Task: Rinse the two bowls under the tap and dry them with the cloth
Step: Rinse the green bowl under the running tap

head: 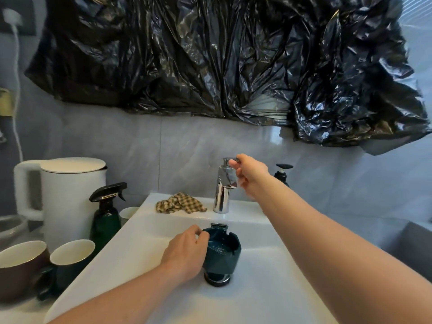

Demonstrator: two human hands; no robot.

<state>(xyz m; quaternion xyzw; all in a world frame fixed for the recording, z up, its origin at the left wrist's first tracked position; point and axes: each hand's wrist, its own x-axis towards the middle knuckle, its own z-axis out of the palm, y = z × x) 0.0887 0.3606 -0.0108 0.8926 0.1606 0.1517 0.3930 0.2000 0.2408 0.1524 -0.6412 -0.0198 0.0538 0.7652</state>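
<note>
My left hand (185,251) grips the rim of a small dark teal bowl (223,252) with notched edges, held over the drain (217,280) in the white sink (140,242). My right hand (249,174) reaches to the chrome tap (223,188) and pinches its handle at the top. I see no water running. A checked brown and beige cloth (181,203) lies crumpled on the sink's back ledge, left of the tap. No second teal bowl shows.
On the counter to the left stand a white kettle (70,197), a dark green spray bottle (106,213), a brown cup (21,265), a dark cup (70,256) and a small cup (128,212). A soap pump (282,174) stands right of the tap. Black plastic sheeting (210,54) covers the wall above.
</note>
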